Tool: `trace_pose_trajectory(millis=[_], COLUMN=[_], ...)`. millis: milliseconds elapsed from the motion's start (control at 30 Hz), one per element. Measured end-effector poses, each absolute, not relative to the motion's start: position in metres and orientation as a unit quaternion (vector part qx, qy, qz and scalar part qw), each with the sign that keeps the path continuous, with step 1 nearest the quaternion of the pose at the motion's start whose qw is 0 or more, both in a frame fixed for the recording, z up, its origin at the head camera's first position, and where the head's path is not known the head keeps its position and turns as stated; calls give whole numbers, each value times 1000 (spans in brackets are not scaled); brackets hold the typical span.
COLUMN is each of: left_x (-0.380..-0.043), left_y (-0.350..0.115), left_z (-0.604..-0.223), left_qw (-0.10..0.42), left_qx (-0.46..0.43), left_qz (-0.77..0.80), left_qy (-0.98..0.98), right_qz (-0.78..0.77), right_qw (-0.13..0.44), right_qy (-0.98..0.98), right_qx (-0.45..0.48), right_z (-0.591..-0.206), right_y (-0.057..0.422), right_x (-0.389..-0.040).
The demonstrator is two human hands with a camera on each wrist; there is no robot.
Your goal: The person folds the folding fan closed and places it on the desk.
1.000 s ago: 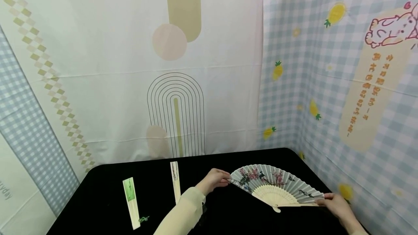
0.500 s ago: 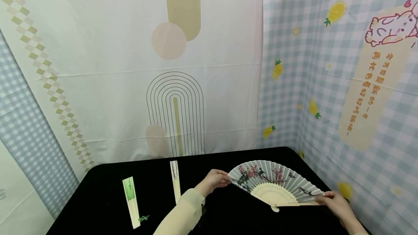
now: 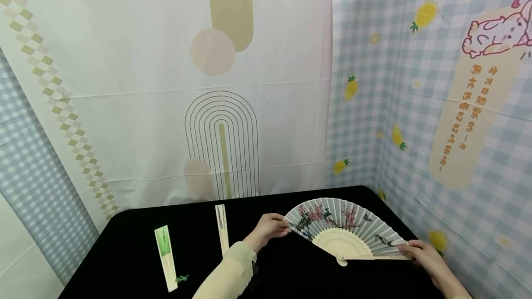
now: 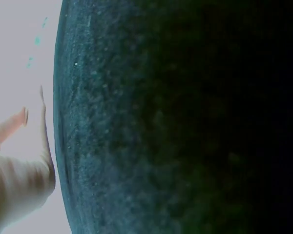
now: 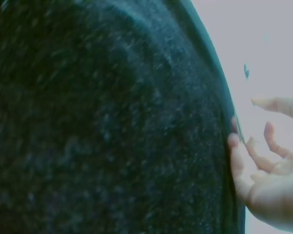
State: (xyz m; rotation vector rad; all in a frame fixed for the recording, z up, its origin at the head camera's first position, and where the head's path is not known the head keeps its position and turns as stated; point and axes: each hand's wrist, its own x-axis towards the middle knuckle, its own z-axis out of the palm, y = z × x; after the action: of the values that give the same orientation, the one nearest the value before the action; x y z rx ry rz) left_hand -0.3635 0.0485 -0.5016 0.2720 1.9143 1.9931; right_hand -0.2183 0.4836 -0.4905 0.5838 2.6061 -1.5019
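Note:
A folding fan, spread wide, has a pale grey leaf painted with pink blossoms and dark birds over cream ribs. My left hand pinches its left end, while my right hand grips the right end stick near the leaf's edge. The fan's pivot points toward me, low between the hands. In the left wrist view the left hand shows at the left edge, overexposed. The right wrist view has the right hand at its right side, thumb and fingers at a thin edge of the fan.
On the black-covered table lie two closed folding fans: a green one with a green tassel at the left, and a whitish one partly behind my left sleeve. Patterned cloth hangs behind and at the sides.
Both hands keep their hold on the spread fan. The fan has shifted slightly up and left in the head view and shows more of its leaf. The closed fans stay put.

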Motion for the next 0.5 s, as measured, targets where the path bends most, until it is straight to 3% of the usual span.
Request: trace_pose_trajectory(millis=[300,500], left_x=[-370,-381], left_y=[38,26], left_z=[-489,-467], left_qw=[153,116], left_qx=[84,94], left_qz=[734,767], left_qy=[657,624], right_qz=[-564,-597], right_qw=[39,9], right_qy=[803,785], right_qx=[189,167], right_z=[-480,-463], right_y=[476,467], right_x=[-224,-228])
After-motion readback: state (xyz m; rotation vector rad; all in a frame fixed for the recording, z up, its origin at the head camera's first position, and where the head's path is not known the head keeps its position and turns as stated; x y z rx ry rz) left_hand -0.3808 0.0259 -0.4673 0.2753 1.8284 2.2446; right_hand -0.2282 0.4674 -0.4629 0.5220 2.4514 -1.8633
